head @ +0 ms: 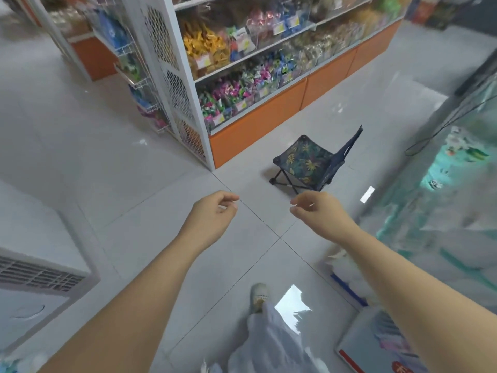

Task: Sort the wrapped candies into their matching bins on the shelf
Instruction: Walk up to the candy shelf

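Note:
A white shelf unit (185,109) with an orange base stands ahead, its clear bins full of wrapped candies: yellow ones (205,45) on the middle tier, green, pink and purple ones (228,96) on the lowest tier. My left hand (215,211) and my right hand (314,208) are stretched out over the tiled floor, well short of the shelf. Both have loosely curled fingers and hold nothing that I can see.
A small folding stool (306,162) with a leaf print stands on the floor in front of the shelf. A glass fish tank (443,184) is at the right. A white appliance with vents (35,265) sits at the left. A wire rack (139,84) hangs on the shelf end.

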